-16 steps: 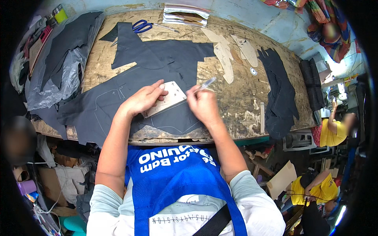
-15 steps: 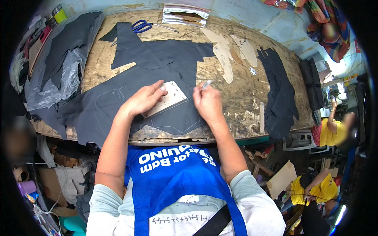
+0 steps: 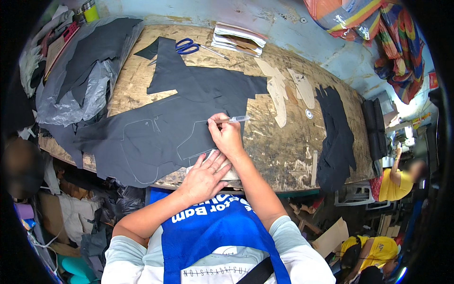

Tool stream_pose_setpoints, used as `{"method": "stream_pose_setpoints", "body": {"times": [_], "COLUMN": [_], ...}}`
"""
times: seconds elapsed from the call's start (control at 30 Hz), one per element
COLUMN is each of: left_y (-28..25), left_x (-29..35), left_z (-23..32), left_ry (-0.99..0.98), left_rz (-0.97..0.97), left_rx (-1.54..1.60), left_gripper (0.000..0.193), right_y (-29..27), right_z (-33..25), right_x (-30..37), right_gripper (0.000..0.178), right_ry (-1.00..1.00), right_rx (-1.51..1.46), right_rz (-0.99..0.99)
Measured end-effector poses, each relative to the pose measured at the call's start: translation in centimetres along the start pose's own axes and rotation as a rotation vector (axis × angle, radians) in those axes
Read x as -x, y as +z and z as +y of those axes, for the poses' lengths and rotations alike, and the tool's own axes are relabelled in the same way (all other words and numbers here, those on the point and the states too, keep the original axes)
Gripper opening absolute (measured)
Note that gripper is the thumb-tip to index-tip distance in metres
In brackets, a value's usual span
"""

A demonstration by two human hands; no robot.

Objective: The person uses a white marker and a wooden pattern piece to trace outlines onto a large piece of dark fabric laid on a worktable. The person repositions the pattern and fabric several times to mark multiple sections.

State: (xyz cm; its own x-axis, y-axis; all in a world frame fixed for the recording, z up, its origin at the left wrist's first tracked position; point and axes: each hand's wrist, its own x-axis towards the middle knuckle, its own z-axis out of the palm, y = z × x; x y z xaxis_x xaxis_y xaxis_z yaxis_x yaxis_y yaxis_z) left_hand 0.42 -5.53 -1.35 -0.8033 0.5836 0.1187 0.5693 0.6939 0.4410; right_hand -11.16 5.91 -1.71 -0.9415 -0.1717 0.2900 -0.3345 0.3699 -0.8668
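Observation:
My right hand pinches a pen with a clear barrel, its tip end at the upper corner of a pale outline drawn on a dark sheet of material. Close by, near the table's front edge, my left hand lies flat with fingers spread. It presses on a cream template, mostly hidden under the hand and my right wrist. Another pale curved outline with small marks inside shows on the sheet farther left.
Blue-handled scissors and another pen lie at the back, beside stacked papers. Right of the sheet are card templates, a small white disc and dark cut pieces. Plastic-wrapped material sits left. Two people in yellow are at right.
My left hand and the template have moved toward the table's front edge, uncovering a drawn outline. My right hand has come left with the pen onto that outline. The whole view has shifted slightly.

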Motion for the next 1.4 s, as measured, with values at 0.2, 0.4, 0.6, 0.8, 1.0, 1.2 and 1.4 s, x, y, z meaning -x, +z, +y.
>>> {"method": "stream_pose_setpoints", "body": {"times": [0.2,0.4,0.6,0.8,1.0,1.2,1.4], "left_y": [0.1,-0.6,-4.1,-3.4,-3.0,-2.6,-2.1], "left_x": [0.0,1.0,3.8,4.1,3.5,5.3,5.4], "left_z": [-0.2,-1.7,-6.3,-4.1,-3.3,-5.5,-6.2], "left_ry": [0.035,-0.024,-0.509,-0.482,-0.479,-0.656,-0.525], "left_rz": [0.07,0.134,0.386,0.189,0.267,0.597,0.766], "left_rx": [0.068,0.056,-0.091,-0.051,-0.009,0.47,0.558], "left_gripper": [0.048,0.039,0.036,0.083,0.06,0.025,0.051], "right_y": [0.2,-2.9,-5.4,-5.8,-5.9,-7.9,-8.8], "right_z": [0.3,0.2,-1.1,-1.4,-1.3,-0.1,2.8], "right_x": [0.0,1.3,8.9,12.3,12.2,12.5,10.3], "right_gripper": [0.012,0.014,0.015,0.006,0.004,0.012,0.016], "right_ry": [-0.055,0.133,0.222,0.089,0.0,0.269,0.251], "right_rx": [0.004,-0.16,-0.109,0.059,0.046,-0.226,-0.377], "right_rz": [0.053,-0.003,-0.041,0.085,0.058,0.109,0.374]}}
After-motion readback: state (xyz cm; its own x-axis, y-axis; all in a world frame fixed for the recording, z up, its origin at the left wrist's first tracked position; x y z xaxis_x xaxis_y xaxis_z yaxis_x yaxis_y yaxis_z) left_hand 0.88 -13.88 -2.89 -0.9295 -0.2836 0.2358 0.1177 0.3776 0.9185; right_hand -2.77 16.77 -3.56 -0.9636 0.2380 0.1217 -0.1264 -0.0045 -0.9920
